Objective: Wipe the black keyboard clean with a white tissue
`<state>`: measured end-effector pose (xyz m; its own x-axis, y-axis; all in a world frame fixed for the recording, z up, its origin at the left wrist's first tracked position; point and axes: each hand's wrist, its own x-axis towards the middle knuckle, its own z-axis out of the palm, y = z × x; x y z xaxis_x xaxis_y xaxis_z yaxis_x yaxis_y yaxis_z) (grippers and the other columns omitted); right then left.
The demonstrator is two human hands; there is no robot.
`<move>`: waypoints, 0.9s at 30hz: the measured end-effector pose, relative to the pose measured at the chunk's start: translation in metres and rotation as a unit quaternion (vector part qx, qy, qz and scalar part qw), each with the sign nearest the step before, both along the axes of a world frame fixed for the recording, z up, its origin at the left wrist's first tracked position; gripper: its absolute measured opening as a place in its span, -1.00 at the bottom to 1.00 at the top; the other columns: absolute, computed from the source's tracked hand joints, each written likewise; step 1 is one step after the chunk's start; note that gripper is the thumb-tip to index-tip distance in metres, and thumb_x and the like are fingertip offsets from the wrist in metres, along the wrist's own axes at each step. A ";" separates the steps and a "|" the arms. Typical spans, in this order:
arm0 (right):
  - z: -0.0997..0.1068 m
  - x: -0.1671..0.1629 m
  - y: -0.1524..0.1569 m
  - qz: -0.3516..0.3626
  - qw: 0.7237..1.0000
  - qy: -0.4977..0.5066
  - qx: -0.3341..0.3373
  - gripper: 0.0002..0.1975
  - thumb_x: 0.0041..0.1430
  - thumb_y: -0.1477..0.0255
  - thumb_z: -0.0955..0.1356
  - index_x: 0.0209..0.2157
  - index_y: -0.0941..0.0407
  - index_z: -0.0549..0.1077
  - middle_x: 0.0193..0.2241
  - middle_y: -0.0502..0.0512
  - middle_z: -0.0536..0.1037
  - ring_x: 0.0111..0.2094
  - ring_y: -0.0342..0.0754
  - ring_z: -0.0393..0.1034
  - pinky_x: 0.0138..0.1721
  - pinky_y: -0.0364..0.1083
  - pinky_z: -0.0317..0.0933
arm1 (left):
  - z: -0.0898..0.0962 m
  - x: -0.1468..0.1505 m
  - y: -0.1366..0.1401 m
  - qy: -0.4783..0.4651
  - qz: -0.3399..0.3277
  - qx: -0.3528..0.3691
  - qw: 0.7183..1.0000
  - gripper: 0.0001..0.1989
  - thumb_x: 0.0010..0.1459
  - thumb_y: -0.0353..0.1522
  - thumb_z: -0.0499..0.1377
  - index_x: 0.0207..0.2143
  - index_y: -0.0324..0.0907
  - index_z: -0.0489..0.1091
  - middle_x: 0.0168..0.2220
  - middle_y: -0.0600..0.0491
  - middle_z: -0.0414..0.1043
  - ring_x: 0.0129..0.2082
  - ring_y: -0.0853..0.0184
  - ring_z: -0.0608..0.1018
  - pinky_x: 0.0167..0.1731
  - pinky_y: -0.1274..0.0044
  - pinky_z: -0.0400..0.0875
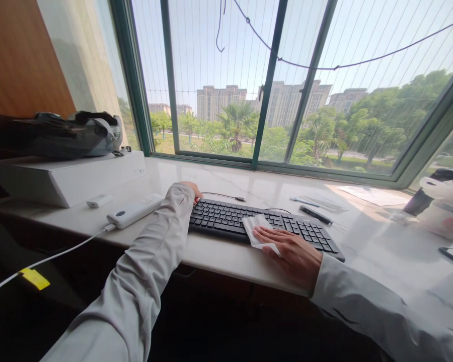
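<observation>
We saw one black keyboard [249,223] lying flat near the front edge of the pale stone surface [362,246], with one crumpled white cloth [257,229] spread over its middle keys. Our right hand [292,251] lay palm down, fingers stretched out flat and pressing the cloth onto the keys. Our left hand [192,190] rested at the keyboard's far left corner; its sleeve hid most of it, so we could not tell how its grip stood. One white power bank [134,211] lay just left.
</observation>
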<state>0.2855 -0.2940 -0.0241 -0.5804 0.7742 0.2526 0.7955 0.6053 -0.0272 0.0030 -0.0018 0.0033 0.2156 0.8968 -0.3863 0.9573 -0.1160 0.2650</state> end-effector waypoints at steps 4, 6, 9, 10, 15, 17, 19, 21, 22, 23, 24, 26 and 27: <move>0.004 -0.021 0.012 0.013 1.000 -0.004 0.006 -0.51 0.36 0.31 0.07 0.24 0.16 0.21 0.21 0.15 0.22 0.24 0.03 0.09 0.22 0.06 0.08 | 0.002 -0.001 -0.002 0.005 0.001 -0.005 1.000 -0.68 0.08 -0.17 0.23 -0.53 -0.26 0.44 -0.57 0.06 0.50 -0.51 0.40 0.49 -0.34 0.58 0.32; 0.006 -0.031 0.017 0.018 1.000 -0.008 0.006 -0.50 0.37 0.31 0.06 0.23 0.17 0.22 0.21 0.16 0.24 0.23 0.02 0.09 0.23 0.05 0.08 | 0.004 -0.001 -0.007 0.000 0.003 -0.010 1.000 -0.67 0.08 -0.16 0.22 -0.53 -0.26 0.43 -0.56 0.06 0.50 -0.53 0.40 0.48 -0.35 0.58 0.33; 0.006 -0.044 0.024 0.021 1.000 -0.009 0.006 -0.50 0.37 0.31 0.05 0.22 0.20 0.24 0.20 0.20 0.26 0.23 0.01 0.10 0.23 0.05 0.06 | 0.007 0.001 -0.014 -0.006 0.010 -0.015 1.000 -0.67 0.09 -0.17 0.22 -0.53 -0.27 0.40 -0.59 0.07 0.47 -0.56 0.41 0.46 -0.37 0.57 0.33; 0.006 -0.048 0.027 0.019 1.000 -0.006 0.009 -0.50 0.37 0.31 0.05 0.22 0.21 0.24 0.19 0.21 0.27 0.23 0.01 0.11 0.23 0.05 0.06 | 0.008 0.002 -0.017 -0.006 0.012 -0.014 1.000 -0.68 0.10 -0.18 0.21 -0.53 -0.27 0.39 -0.60 0.08 0.46 -0.57 0.42 0.45 -0.37 0.57 0.33; 0.004 -0.062 0.032 0.009 1.000 -0.016 0.025 -0.49 0.35 0.32 0.08 0.22 0.24 0.23 0.19 0.24 0.27 0.23 0.04 0.11 0.22 0.06 0.08 | 0.010 0.003 -0.021 -0.005 0.009 -0.010 1.000 -0.68 0.13 -0.21 0.18 -0.56 -0.26 0.38 -0.63 0.09 0.44 -0.59 0.42 0.43 -0.39 0.58 0.32; 0.004 -0.062 0.030 0.005 0.999 -0.024 0.028 -0.49 0.35 0.33 0.08 0.22 0.25 0.22 0.19 0.26 0.26 0.22 0.05 0.12 0.22 0.07 0.08 | 0.010 0.003 -0.019 -0.005 0.008 -0.010 1.000 -0.67 0.13 -0.21 0.18 -0.56 -0.26 0.38 -0.62 0.08 0.45 -0.58 0.42 0.44 -0.39 0.58 0.32; 0.005 -0.058 0.026 -0.005 0.999 -0.030 0.032 -0.49 0.35 0.32 0.09 0.22 0.25 0.22 0.18 0.27 0.27 0.21 0.06 0.15 0.21 0.08 0.09 | 0.008 0.002 -0.017 -0.008 0.008 -0.009 1.000 -0.67 0.13 -0.21 0.18 -0.57 -0.26 0.38 -0.61 0.07 0.45 -0.58 0.42 0.45 -0.39 0.58 0.32; 0.006 -0.050 0.020 -0.014 0.999 -0.037 0.037 -0.50 0.35 0.32 0.08 0.21 0.25 0.24 0.17 0.26 0.29 0.20 0.05 0.17 0.20 0.07 0.11 | 0.007 0.002 -0.015 -0.011 0.009 -0.008 1.000 -0.67 0.13 -0.20 0.18 -0.57 -0.26 0.38 -0.61 0.07 0.45 -0.58 0.42 0.45 -0.40 0.58 0.33; 0.007 -0.046 0.018 -0.018 0.998 -0.040 0.041 -0.50 0.35 0.33 0.08 0.21 0.24 0.25 0.17 0.24 0.30 0.19 0.05 0.18 0.20 0.07 0.12 | 0.006 0.002 -0.015 -0.013 0.009 -0.007 1.000 -0.67 0.12 -0.20 0.19 -0.57 -0.27 0.38 -0.61 0.06 0.45 -0.59 0.42 0.44 -0.39 0.58 0.33; 0.007 -0.041 0.015 -0.021 0.998 -0.041 0.044 -0.51 0.35 0.33 0.08 0.20 0.23 0.26 0.16 0.23 0.31 0.18 0.04 0.19 0.19 0.06 0.13 | 0.006 0.002 -0.014 -0.014 0.008 -0.006 1.000 -0.67 0.11 -0.20 0.20 -0.57 -0.27 0.38 -0.62 0.06 0.45 -0.60 0.42 0.44 -0.39 0.58 0.33; 0.008 -0.037 0.013 -0.023 0.998 -0.040 0.048 -0.52 0.35 0.34 0.08 0.20 0.21 0.27 0.16 0.22 0.32 0.18 0.03 0.20 0.18 0.06 0.14 | 0.006 0.002 -0.014 -0.015 0.008 -0.006 1.000 -0.67 0.11 -0.20 0.20 -0.57 -0.27 0.38 -0.62 0.06 0.44 -0.61 0.43 0.44 -0.39 0.58 0.33; 0.009 -0.028 0.009 -0.024 0.997 -0.036 0.056 -0.53 0.35 0.34 0.09 0.19 0.18 0.29 0.14 0.20 0.34 0.16 0.02 0.23 0.18 0.05 0.15 | 0.006 0.002 -0.015 -0.017 0.007 -0.006 1.000 -0.67 0.10 -0.20 0.21 -0.57 -0.27 0.38 -0.63 0.06 0.44 -0.61 0.42 0.43 -0.39 0.58 0.33; 0.010 -0.023 0.008 -0.025 0.997 -0.036 0.057 -0.54 0.35 0.35 0.10 0.18 0.18 0.30 0.13 0.19 0.36 0.15 0.01 0.24 0.18 0.05 0.16 | 0.006 0.002 -0.015 -0.019 0.006 -0.006 1.000 -0.67 0.10 -0.20 0.21 -0.57 -0.27 0.38 -0.64 0.07 0.44 -0.61 0.42 0.44 -0.39 0.58 0.34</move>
<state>0.2620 -0.2863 -0.0141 -0.5611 0.7712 0.3008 0.8225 0.5604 0.0975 0.0054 -0.0172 0.0097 0.2190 0.8947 -0.3894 0.9480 -0.1007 0.3019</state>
